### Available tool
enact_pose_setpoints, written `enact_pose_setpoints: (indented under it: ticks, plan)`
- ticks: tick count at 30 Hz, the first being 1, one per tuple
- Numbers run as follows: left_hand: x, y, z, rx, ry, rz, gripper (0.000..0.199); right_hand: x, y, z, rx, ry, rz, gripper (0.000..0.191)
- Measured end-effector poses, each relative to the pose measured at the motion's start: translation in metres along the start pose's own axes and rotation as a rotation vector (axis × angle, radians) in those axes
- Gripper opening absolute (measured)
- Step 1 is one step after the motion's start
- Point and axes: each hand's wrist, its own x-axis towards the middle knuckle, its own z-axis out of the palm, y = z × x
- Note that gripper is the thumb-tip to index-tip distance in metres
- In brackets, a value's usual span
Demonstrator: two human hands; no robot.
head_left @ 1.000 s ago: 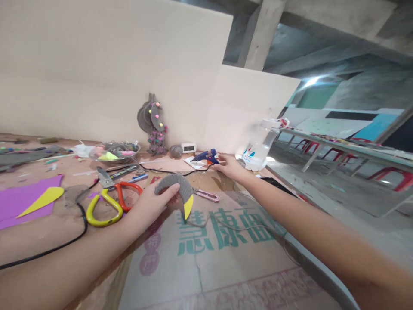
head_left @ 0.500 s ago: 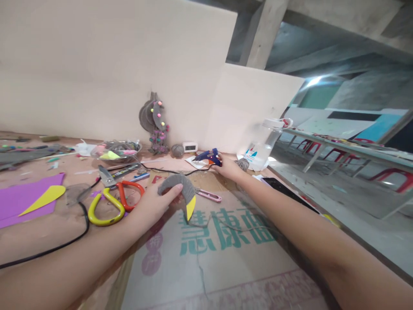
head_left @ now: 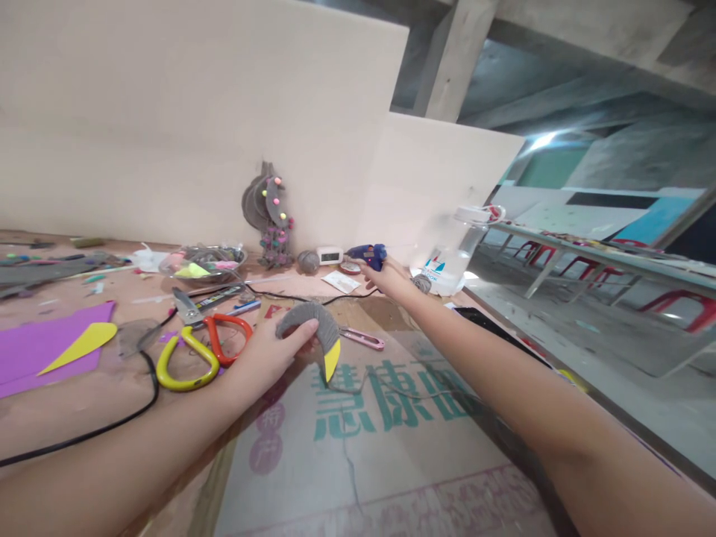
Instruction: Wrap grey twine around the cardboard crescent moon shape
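Note:
Between the thumb and fingers of my left hand [head_left: 283, 347] is a crescent [head_left: 318, 328] wrapped in grey yarn, its lower tip bare yellow. A strand of grey yarn trails from it over the printed cardboard [head_left: 391, 455]. My right hand [head_left: 385, 276] reaches to the back of the table and is closed round the handle of a blue glue gun [head_left: 369, 255], raised with its nozzle toward the left. A small white packet [head_left: 341, 282] lies beneath the nozzle. Right of the crescent rests a pink thread snipper [head_left: 362, 338].
Scissors with yellow and red handles [head_left: 187, 362] lie left of my left hand, near purple sheets [head_left: 50, 343]. A black cord [head_left: 151, 388] crosses the left side. At the back stand a decorated yarn hanging [head_left: 271, 212], a white timer [head_left: 329, 256] and a plastic bottle [head_left: 450, 253].
My right hand has lifted the glue gun off the white packet, slightly up and to the right. My left hand and the crescent have stayed nearly still.

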Motion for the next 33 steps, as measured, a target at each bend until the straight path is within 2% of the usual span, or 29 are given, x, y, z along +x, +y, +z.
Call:
enact_pose_setpoints:
  ticks: [4,9,13,17,22,26,29,33]
  plan:
    - [-0.001,0.000,0.000,-0.001,-0.011,-0.008,0.022,-0.021,-0.015,-0.018,0.149,-0.051,-0.062,0.035]
    - [-0.001,0.001,-0.001,-0.007,-0.022,-0.010,0.024,-0.066,-0.021,-0.037,0.293,-0.170,-0.154,0.028]
    - [0.000,0.000,-0.002,-0.038,-0.011,-0.018,0.025,-0.104,-0.021,-0.044,0.231,-0.146,-0.104,0.026]
    - [0.000,-0.001,-0.002,-0.061,0.007,-0.041,0.028,-0.130,-0.014,-0.039,0.207,-0.170,-0.090,0.029]
    - [0.000,0.000,-0.001,-0.077,-0.015,0.000,0.024,-0.143,-0.010,-0.033,0.214,-0.326,-0.093,0.026]
    - [0.000,0.000,0.000,-0.113,-0.007,-0.038,0.025,-0.146,-0.012,-0.029,0.217,-0.291,-0.066,0.025]
    - [0.001,0.000,0.000,-0.096,-0.003,-0.018,0.025,-0.147,-0.015,-0.025,0.217,-0.266,-0.038,0.024]
    - [0.000,0.001,-0.001,-0.060,-0.012,0.004,0.025,-0.149,-0.019,-0.023,0.273,-0.299,-0.005,0.021]
